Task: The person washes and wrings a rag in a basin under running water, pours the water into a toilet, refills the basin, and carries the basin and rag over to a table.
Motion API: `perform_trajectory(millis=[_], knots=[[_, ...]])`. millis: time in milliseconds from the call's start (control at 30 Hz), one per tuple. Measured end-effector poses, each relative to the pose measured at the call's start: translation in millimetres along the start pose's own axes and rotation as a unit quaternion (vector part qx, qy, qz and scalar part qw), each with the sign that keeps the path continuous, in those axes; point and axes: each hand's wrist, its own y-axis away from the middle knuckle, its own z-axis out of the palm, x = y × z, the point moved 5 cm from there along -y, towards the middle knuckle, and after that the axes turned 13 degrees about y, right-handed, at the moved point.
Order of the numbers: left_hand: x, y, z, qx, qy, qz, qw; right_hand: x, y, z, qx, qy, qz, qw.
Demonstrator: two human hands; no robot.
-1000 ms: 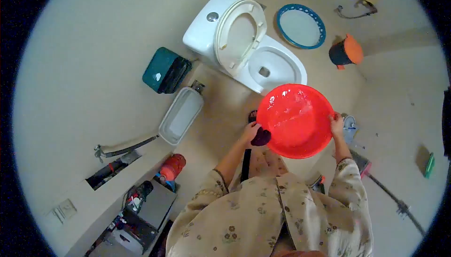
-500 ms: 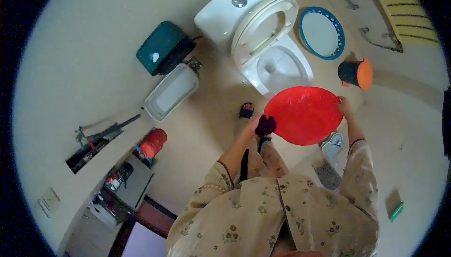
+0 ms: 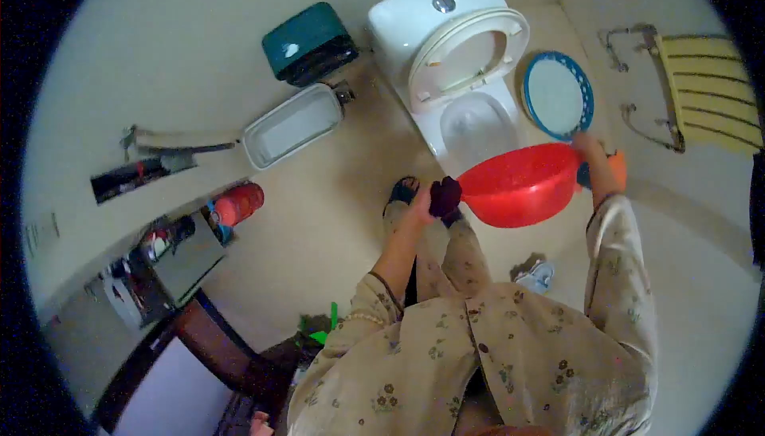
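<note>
A red plastic basin (image 3: 522, 189) is held out in front of me, tilted so that much of its outer side faces me and its rim is towards the toilet bowl (image 3: 478, 129). My left hand (image 3: 421, 206) is closed at the basin's left rim, with a bunched dark purple cloth (image 3: 445, 197) in it. At the opposite rim, my right hand (image 3: 590, 153) is closed around the edge, its fingertips partly hidden. The raised toilet seat (image 3: 470, 57) leans against the white cistern (image 3: 414, 17). The inside of the basin is mostly out of sight.
A blue-rimmed basin (image 3: 557, 97) stands right of the toilet, beside a yellow slatted fold-down seat (image 3: 709, 89). An orange-lidded container (image 3: 619, 169) is partly behind my right arm. On the left are a green bin (image 3: 311, 37), a white tub (image 3: 292, 125) and shelves.
The basin has tipped forward, away from me, showing its outer side instead of its inside. Both hands keep their hold. My view has shifted, with the toilet now lower and further right.
</note>
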Motion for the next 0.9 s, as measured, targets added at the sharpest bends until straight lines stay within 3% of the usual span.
perform_trajectory(millis=[100,167,200,300,333,400,433,467,500,567,633,667,733,800,833,867,900], knots=[[-15.4,15.9,10.3,-0.085,0.001,0.057,0.995,41.9,39.0,78.2,0.129,-0.098,0.04,0.986],[-29.8,39.9,1.0,-0.216,0.008,0.0,0.976,57.2,62.7,143.4,0.192,-0.173,0.036,0.965],[-25.3,40.5,-35.7,0.038,-0.022,0.109,0.993,57.9,73.3,176.7,0.214,-0.205,0.018,0.955],[-49.1,133.8,-26.5,-0.059,0.045,0.213,0.974,47.1,125.6,229.4,0.128,-0.378,-0.093,0.912],[-55.9,158.8,-40.6,-0.041,0.089,0.234,0.967,42.6,140.8,251.4,0.078,-0.447,-0.14,0.88],[-74.5,213.9,-59.8,-0.224,0.124,0.222,0.941,28.9,166.6,276.3,-0.026,-0.561,-0.234,0.793],[-86.2,239.9,-72.6,-0.134,0.135,0.272,0.943,21.8,169.7,284.4,-0.056,-0.582,-0.288,0.758],[-101.5,272.4,-81.0,-0.043,0.149,0.316,0.936,3.5,148.4,318.0,0.172,-0.534,-0.312,0.767],[-110.7,295.4,-94.1,-0.037,0.173,0.331,0.927,-7.7,141.0,290.2,0.175,-0.525,-0.335,0.763],[-124.3,318.5,-130.3,-0.043,0.203,0.366,0.907,-34.2,133.2,251.1,-0.143,-0.654,-0.208,0.713],[-127.0,321.7,-174.6,-0.144,0.29,0.389,0.863,-76.5,153.0,227.5,-0.45,-0.674,-0.039,0.584],[-132.8,342.3,-183.6,-0.157,0.295,0.406,0.851,-120.2,178.7,188.9,-0.231,-0.658,-0.169,0.696],[-133.9,370.1,-198.6,-0.185,0.331,0.428,0.82,-195.4,202.6,127.5,-0.238,-0.671,-0.17,0.681],[-122.6,353.6,-264.0,-0.218,0.355,0.438,0.796,-261.8,202.7,97.5,-0.247,-0.682,-0.173,0.666],[-113.7,355.3,-294.7,-0.241,0.372,0.433,0.785,-297.3,204.8,84.1,-0.263,-0.623,-0.278,0.682],[-117.1,385.1,-308.7,-0.204,0.378,0.466,0.774,-337.8,206.2,75.4,-0.278,-0.556,-0.376,0.687],[-122.2,409.3,-325.2,-0.21,0.388,0.477,0.76,-374.6,205.2,65.8,-0.282,-0.539,-0.389,0.692]])
